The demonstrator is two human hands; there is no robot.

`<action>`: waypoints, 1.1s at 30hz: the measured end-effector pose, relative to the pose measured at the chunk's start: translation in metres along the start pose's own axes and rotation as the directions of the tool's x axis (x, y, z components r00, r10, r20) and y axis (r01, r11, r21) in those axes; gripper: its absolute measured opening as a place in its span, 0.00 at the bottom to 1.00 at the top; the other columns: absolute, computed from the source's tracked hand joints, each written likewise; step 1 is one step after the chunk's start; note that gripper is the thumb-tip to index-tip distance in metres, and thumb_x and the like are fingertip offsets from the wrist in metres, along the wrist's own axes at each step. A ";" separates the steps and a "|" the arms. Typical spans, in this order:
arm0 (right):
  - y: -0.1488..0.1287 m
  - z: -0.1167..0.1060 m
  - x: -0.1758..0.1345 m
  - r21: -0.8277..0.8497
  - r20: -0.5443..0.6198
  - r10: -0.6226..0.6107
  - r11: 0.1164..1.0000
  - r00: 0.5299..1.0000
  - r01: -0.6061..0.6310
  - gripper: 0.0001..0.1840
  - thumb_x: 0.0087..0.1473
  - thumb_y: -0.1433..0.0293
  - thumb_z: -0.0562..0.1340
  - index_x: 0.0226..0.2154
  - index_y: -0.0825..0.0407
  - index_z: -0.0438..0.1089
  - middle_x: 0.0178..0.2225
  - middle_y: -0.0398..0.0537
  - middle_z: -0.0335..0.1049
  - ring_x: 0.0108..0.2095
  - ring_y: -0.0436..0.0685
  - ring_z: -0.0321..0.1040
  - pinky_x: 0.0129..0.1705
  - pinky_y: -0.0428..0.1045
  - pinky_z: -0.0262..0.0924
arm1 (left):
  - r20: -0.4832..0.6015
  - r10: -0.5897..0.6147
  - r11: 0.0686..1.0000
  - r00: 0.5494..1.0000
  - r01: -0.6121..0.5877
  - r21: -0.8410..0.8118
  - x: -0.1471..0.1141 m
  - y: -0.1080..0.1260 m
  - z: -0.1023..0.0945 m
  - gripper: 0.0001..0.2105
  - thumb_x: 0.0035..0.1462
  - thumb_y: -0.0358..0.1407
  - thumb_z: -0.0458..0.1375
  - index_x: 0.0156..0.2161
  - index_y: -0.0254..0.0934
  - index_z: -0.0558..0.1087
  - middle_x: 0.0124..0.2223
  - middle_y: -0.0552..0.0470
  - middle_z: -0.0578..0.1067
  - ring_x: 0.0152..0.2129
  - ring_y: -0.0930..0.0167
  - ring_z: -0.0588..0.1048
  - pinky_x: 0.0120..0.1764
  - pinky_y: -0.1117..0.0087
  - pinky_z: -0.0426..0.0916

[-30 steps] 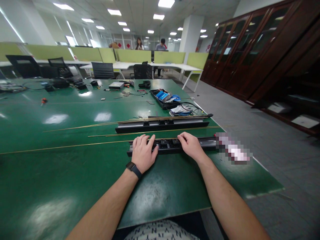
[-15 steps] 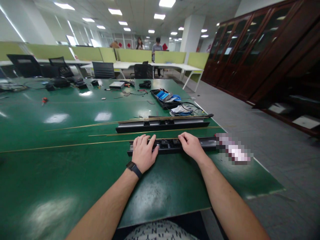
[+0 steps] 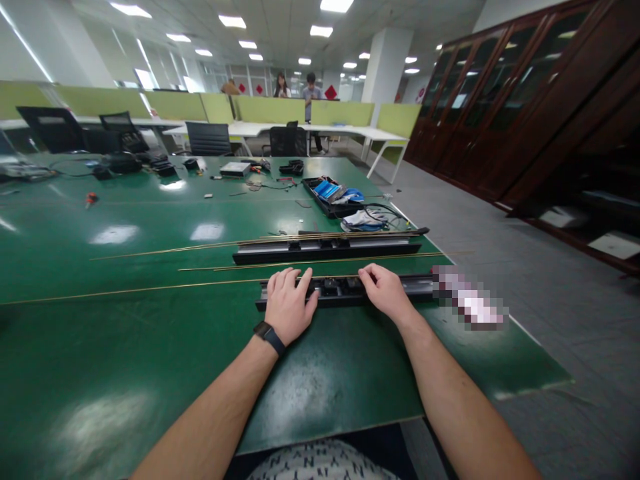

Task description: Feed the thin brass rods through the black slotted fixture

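A long black metal rail (image 3: 337,303) with dark blocks in its channel lies crosswise before me. My left hand (image 3: 289,301) rests over its left part, fingers spread and thumb apart. Along the rail's far edge runs a thin brass-coloured rod (image 3: 150,291), reaching well out to the left. Thumb and forefinger of my right hand (image 3: 385,292) are pinched together on the rod's line, right of the blocks; the fingertips hide the exact grip. Behind lies a second black rail (image 3: 325,253), with further thin rods (image 3: 240,268) in front of it and on its far side.
A black tray (image 3: 327,208) with blue items stands farther back, near gloves (image 3: 363,220) and cables. A blurred-out object (image 3: 473,303) lies by the right table edge. Small parts and a grey box (image 3: 235,169) sit at the back of the green table (image 3: 175,373). People stand beyond partitions.
My hands keep almost the same pose on the rail. The view has shifted very slightly. A person in the background has moved a little.
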State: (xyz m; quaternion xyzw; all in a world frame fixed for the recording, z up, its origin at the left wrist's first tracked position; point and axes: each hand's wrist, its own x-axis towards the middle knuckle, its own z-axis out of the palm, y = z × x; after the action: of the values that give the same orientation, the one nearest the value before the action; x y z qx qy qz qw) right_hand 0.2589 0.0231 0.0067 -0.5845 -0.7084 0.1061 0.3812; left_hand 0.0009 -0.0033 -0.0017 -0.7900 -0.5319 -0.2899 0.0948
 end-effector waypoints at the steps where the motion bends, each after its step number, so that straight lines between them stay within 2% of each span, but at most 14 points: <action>1: -0.001 0.000 0.000 0.008 0.001 0.001 1.000 1.000 -0.001 0.17 0.65 0.57 0.56 0.29 0.48 0.68 0.31 0.46 0.74 0.33 0.56 0.69 0.40 0.50 0.59 | 0.002 0.002 1.000 1.000 -0.002 -0.001 0.000 0.000 0.000 0.23 0.67 0.43 0.53 0.63 0.39 0.70 0.56 0.39 0.74 0.57 0.54 0.68 0.61 0.51 0.58; 4: -0.003 -0.001 0.000 0.035 0.012 -0.015 0.999 1.000 0.015 0.16 0.65 0.57 0.56 0.31 0.48 0.70 0.33 0.46 0.76 0.35 0.56 0.71 0.41 0.50 0.60 | 0.003 0.003 1.000 1.000 -0.003 -0.004 0.000 0.000 -0.001 0.23 0.66 0.43 0.53 0.63 0.38 0.70 0.56 0.39 0.74 0.57 0.54 0.68 0.60 0.50 0.59; 10: -0.001 0.000 0.001 0.017 0.006 -0.012 1.000 1.000 0.012 0.16 0.65 0.58 0.56 0.29 0.48 0.69 0.31 0.46 0.75 0.34 0.56 0.70 0.41 0.50 0.60 | 0.002 0.005 1.000 1.000 -0.005 -0.002 -0.001 0.000 0.000 0.23 0.67 0.43 0.53 0.63 0.39 0.70 0.56 0.39 0.74 0.57 0.55 0.67 0.61 0.50 0.58; 15: 0.000 0.000 0.001 0.042 0.027 -0.034 0.999 0.999 0.033 0.16 0.65 0.57 0.56 0.32 0.48 0.71 0.33 0.46 0.75 0.37 0.56 0.70 0.42 0.50 0.60 | 0.001 0.004 1.000 1.000 -0.004 0.004 -0.001 -0.002 0.001 0.23 0.66 0.43 0.54 0.63 0.39 0.70 0.56 0.39 0.74 0.57 0.54 0.67 0.60 0.51 0.58; 23: 0.000 0.001 0.000 0.030 0.020 -0.025 0.999 0.999 0.024 0.16 0.65 0.59 0.56 0.29 0.48 0.68 0.33 0.46 0.75 0.36 0.56 0.70 0.42 0.50 0.60 | 0.006 0.006 1.000 1.000 -0.006 0.000 0.000 -0.001 0.000 0.23 0.67 0.43 0.53 0.63 0.39 0.70 0.56 0.39 0.75 0.57 0.54 0.67 0.60 0.50 0.59; 28: -0.003 -0.001 0.000 0.048 0.038 -0.031 0.998 0.999 0.029 0.16 0.65 0.57 0.56 0.32 0.47 0.71 0.34 0.47 0.76 0.37 0.57 0.71 0.43 0.51 0.61 | 0.009 0.004 1.000 1.000 -0.004 -0.002 0.000 0.000 0.000 0.23 0.67 0.43 0.53 0.63 0.39 0.70 0.56 0.39 0.74 0.57 0.54 0.68 0.60 0.50 0.59; 33: -0.001 0.000 0.000 0.044 0.032 -0.039 0.998 0.999 0.037 0.16 0.65 0.58 0.55 0.30 0.48 0.70 0.33 0.47 0.75 0.37 0.57 0.71 0.43 0.51 0.61 | 0.011 0.005 1.000 1.000 -0.005 -0.003 0.000 0.000 -0.001 0.23 0.67 0.43 0.53 0.63 0.39 0.70 0.56 0.39 0.74 0.57 0.54 0.67 0.60 0.50 0.58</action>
State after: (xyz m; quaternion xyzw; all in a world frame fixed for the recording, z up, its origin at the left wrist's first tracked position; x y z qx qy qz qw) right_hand 0.2578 0.0231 0.0073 -0.5608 -0.7229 0.1236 0.3842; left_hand 0.0005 -0.0032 -0.0011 -0.7929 -0.5300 -0.2863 0.0915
